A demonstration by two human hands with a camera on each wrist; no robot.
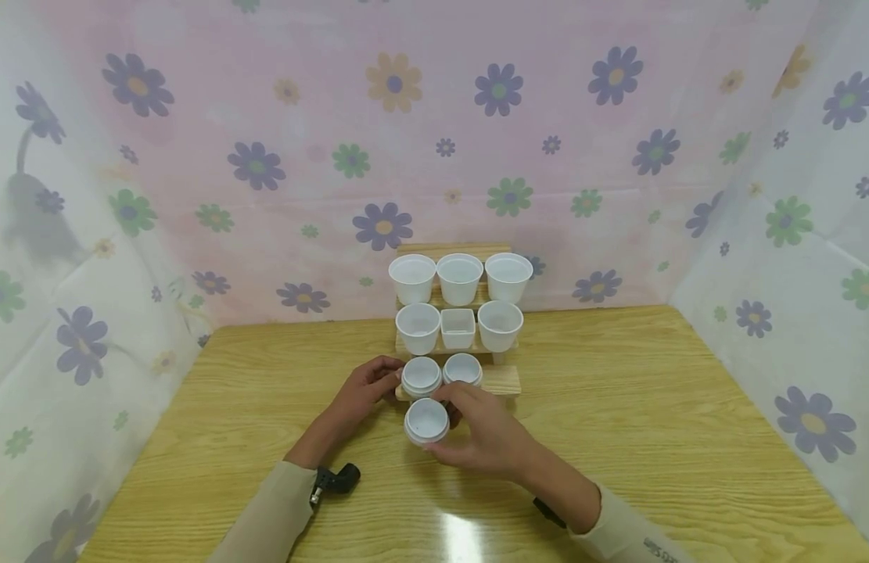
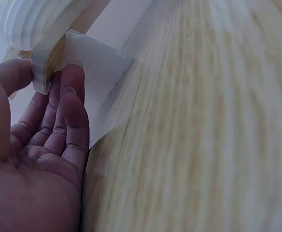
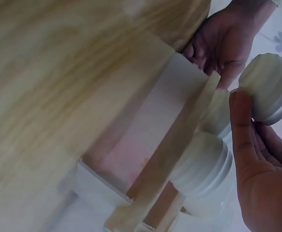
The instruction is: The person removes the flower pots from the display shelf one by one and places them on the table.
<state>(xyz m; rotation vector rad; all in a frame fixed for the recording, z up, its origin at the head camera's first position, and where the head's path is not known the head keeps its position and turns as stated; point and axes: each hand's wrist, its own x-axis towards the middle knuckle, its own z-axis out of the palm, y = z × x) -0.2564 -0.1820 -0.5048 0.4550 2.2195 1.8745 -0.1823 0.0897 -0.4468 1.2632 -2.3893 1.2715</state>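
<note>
My right hand (image 1: 486, 434) pinches a round white ribbed cup (image 1: 426, 421) between thumb and fingers, in front of the lowest shelf of a tiered wooden rack (image 1: 503, 380). In the right wrist view that cup (image 3: 267, 87) is clear of the shelf, with the right hand (image 3: 264, 164) around it. My left hand (image 1: 360, 395) holds the left end of the lowest shelf; in the left wrist view thumb and fingers of the left hand (image 2: 44, 145) grip the board's end (image 2: 47, 65). On that shelf stand two similar cups, one left (image 1: 421, 376) and one beside it (image 1: 463, 369).
The middle tier holds two round white cups (image 1: 418, 328) (image 1: 500, 326) around a square one (image 1: 458, 328). Three larger white cups, one of them at the left (image 1: 412, 279), stand on the top tier. A flowered cloth (image 1: 434, 180) rises behind the wooden table (image 1: 603, 407).
</note>
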